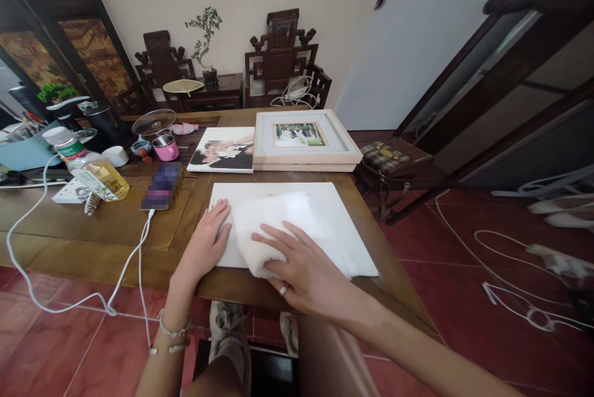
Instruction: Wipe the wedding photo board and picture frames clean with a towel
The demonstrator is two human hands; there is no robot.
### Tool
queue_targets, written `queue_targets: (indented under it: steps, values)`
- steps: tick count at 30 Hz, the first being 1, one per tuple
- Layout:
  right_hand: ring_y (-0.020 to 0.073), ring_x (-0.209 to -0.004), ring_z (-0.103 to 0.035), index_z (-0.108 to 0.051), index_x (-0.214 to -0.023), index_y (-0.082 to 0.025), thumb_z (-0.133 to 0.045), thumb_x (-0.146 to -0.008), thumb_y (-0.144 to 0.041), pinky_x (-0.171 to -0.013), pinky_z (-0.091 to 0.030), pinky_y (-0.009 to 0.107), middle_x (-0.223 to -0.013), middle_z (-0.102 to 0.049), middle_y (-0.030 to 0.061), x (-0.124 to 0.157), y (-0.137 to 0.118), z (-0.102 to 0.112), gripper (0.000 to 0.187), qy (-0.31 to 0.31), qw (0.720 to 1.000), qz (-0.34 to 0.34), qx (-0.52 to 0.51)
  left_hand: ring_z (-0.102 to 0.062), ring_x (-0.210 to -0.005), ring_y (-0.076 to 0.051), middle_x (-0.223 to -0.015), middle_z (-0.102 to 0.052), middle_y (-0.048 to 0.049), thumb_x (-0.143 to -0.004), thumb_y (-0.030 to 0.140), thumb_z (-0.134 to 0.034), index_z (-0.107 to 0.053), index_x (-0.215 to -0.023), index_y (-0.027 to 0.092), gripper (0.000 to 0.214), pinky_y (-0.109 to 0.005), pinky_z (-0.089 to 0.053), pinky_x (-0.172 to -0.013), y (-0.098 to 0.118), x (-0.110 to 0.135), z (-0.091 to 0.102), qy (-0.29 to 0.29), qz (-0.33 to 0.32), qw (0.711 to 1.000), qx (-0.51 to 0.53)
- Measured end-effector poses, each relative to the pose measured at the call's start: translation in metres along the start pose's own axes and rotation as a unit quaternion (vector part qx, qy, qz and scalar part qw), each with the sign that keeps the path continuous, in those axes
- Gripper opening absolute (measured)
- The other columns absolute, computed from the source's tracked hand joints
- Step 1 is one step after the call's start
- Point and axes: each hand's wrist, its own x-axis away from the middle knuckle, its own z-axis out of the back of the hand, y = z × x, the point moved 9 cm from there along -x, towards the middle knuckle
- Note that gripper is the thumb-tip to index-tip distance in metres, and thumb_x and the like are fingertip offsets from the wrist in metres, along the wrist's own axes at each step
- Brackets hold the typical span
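Observation:
A flat white board (346,233) with a glossy-looking top lies near the front edge of the wooden table. Across its left edge rests my left hand (206,245), fingers stretched out flat and holding nothing. My right hand (301,267), with a ring on one finger, grips a folded white fluffy towel (257,224). The towel lies against the board's surface, its near side bunched under my thumb and fingers.
Behind the board are a photo album (223,149) and a stacked pair of framed pictures (309,159). To the left lie a charging phone (161,187), its white cable (139,242), a tilted bottle (99,174) and a pink cup (166,148). A plaid bag (387,159) sits at right.

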Motion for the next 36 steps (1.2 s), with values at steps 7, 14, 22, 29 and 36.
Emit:
queue_targets:
  steps: [7,14,22,29,36]
  values:
    - [0.0287,-0.136,-0.036,-0.067,-0.090,-0.021,-0.055,-0.080,-0.010,-0.111,-0.026,0.057,-0.138,-0.053,0.0095,-0.001,-0.001,0.002,0.019,0.002,1.000,-0.001,0.005,-0.032,-0.141,-0.023,-0.148,-0.042,-0.0133,-0.095,0.029,-0.037,-0.049,-0.134,0.014,0.043,-0.048,-0.023,-0.118,-0.001,0.000,0.000,0.002,-0.001,1.000,0.004]
    - [0.0290,-0.138,-0.032,-0.066,-0.091,-0.021,-0.056,-0.078,-0.010,-0.112,-0.023,0.056,-0.141,-0.050,0.0104,0.002,-0.004,-0.003,0.020,0.003,1.000,0.008,0.017,-0.032,-0.141,-0.023,-0.148,-0.041,-0.0151,-0.096,0.029,-0.036,-0.048,-0.135,0.010,0.045,-0.047,-0.023,-0.118,-0.001,0.000,-0.001,-0.003,0.002,1.000,-0.004]
    - [0.0245,-0.131,-0.044,-0.067,-0.092,-0.022,-0.053,-0.081,-0.010,-0.110,-0.032,0.053,-0.127,-0.062,0.0114,-0.008,0.026,0.013,0.021,0.006,0.999,-0.024,-0.022,-0.033,-0.141,-0.023,-0.148,-0.043,-0.0128,-0.095,0.028,-0.038,-0.049,-0.134,0.016,0.042,-0.049,-0.024,-0.117,-0.001,0.001,0.001,0.008,0.000,1.000,0.010]
    - [0.0320,-0.135,-0.037,-0.067,-0.094,-0.018,-0.052,-0.073,-0.003,-0.110,-0.026,0.061,-0.134,-0.056,0.0145,-0.011,0.022,0.003,0.030,-0.006,1.000,-0.029,0.010,-0.033,-0.141,-0.023,-0.148,-0.043,-0.0133,-0.095,0.028,-0.038,-0.049,-0.135,0.015,0.043,-0.049,-0.023,-0.117,-0.001,0.001,0.000,0.006,0.003,1.000,0.010]
    - [0.0322,-0.137,-0.033,-0.066,-0.078,-0.022,-0.057,-0.070,-0.012,-0.113,-0.019,0.059,-0.141,-0.050,0.0101,0.023,-0.046,-0.011,0.015,-0.007,0.998,0.062,-0.031,-0.030,-0.142,-0.023,-0.150,-0.040,-0.0133,-0.095,0.026,-0.037,-0.047,-0.137,0.015,0.044,-0.049,-0.023,-0.118,-0.001,0.001,0.000,-0.007,-0.007,1.000,0.020]
